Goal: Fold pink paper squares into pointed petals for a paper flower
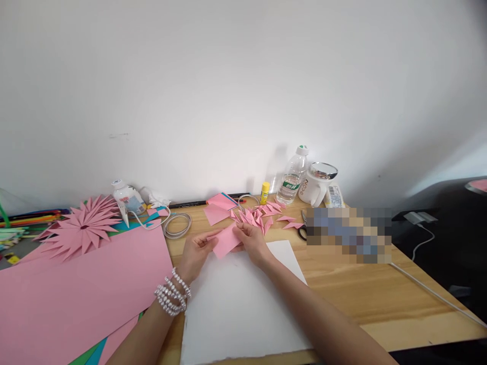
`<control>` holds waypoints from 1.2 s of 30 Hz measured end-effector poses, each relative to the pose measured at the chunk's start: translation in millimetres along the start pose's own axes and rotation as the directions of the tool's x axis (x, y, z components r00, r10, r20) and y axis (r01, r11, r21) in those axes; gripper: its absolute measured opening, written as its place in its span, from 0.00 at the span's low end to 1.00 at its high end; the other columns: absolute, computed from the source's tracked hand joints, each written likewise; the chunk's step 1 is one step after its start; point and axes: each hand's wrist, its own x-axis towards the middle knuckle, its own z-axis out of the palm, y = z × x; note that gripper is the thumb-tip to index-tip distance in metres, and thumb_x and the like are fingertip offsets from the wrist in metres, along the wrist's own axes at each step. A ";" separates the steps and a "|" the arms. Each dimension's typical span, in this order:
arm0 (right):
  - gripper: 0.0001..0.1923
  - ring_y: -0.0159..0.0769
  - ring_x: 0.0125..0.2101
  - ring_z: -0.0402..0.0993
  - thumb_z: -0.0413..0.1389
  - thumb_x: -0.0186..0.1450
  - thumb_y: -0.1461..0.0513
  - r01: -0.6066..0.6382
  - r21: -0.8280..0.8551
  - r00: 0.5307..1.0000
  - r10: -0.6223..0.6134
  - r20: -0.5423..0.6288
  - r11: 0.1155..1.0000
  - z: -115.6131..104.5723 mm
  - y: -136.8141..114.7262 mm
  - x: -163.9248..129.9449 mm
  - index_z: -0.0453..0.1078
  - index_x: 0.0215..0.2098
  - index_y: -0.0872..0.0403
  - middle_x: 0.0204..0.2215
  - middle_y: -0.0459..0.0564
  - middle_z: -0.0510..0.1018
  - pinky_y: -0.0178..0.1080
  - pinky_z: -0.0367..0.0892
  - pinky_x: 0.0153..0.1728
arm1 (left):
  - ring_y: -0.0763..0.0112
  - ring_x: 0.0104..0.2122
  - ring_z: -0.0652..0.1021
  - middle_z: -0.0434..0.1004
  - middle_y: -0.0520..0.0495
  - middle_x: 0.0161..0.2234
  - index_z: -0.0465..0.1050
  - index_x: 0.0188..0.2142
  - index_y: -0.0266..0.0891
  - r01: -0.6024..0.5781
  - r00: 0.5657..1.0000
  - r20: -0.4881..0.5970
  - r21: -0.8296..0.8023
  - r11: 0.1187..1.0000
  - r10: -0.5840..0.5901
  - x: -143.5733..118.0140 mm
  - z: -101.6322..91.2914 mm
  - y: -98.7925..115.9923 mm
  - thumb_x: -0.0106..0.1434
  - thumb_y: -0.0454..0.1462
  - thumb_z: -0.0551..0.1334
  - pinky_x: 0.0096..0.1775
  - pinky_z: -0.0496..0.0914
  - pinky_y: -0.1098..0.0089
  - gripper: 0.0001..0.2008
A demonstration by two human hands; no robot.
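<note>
Both hands hold a small pink paper piece (225, 242) just above a white sheet (243, 304) on the wooden table (361, 294). My left hand (196, 251), with a beaded bracelet at the wrist, pinches the piece's left edge. My right hand (254, 242) grips its right side, fingers bent over the fold. Right behind the hands lies a heap of folded pink paper points (262, 215).
A large pink sheet (83, 289) covers the left. A pink paper flower (81, 228), a glue gun (125, 200) with its cord, a glue stick (265, 192), a water bottle (292, 177), a white mug (318, 183) and scissors (303, 228) stand along the back.
</note>
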 end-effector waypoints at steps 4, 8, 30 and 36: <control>0.17 0.35 0.23 0.70 0.53 0.52 0.49 -0.033 0.092 0.999 0.035 -0.018 0.995 1.7 -5.5 0.2 0.66 0.26 0.54 0.22 0.47 0.73 0.38 0.69 0.23 | 0.63 0.44 0.72 0.75 0.48 0.42 0.75 0.36 0.42 -0.166 0.985 0.000 0.288 0.943 0.173 -0.4 1.2 -0.1 0.52 0.29 0.55 0.48 0.63 0.61 0.15; 0.19 0.37 0.28 0.72 0.53 0.53 0.48 0.040 0.138 0.994 -0.053 0.096 0.990 2.9 -7.6 -1.4 0.67 0.34 0.54 0.28 0.50 0.74 0.40 0.70 0.26 | 0.63 0.46 0.71 0.72 0.48 0.45 0.73 0.39 0.43 -0.204 0.975 -0.008 0.377 0.903 0.223 -2.2 5.9 2.1 0.50 0.28 0.55 0.46 0.65 0.61 0.18; 0.13 0.30 0.24 0.71 0.60 0.49 0.61 0.249 -0.010 0.961 -0.246 0.127 0.968 5.5 -2.4 -6.5 0.69 0.33 0.56 0.24 0.46 0.75 0.34 0.68 0.27 | 0.66 0.28 0.76 0.78 0.42 0.30 0.74 0.35 0.33 0.213 0.974 -0.054 -0.131 0.968 -0.221 -3.3 8.7 4.9 0.47 0.41 0.64 0.31 0.70 0.68 0.16; 0.14 0.30 0.23 0.71 0.61 0.48 0.60 0.254 -0.025 0.961 -0.250 0.116 0.967 5.6 -2.8 -6.9 0.70 0.33 0.56 0.22 0.44 0.74 0.34 0.67 0.26 | 0.67 0.28 0.76 0.78 0.43 0.29 0.75 0.34 0.33 0.232 0.966 -0.072 -0.171 0.957 -0.247 -3.0 9.7 4.9 0.46 0.40 0.65 0.30 0.70 0.70 0.16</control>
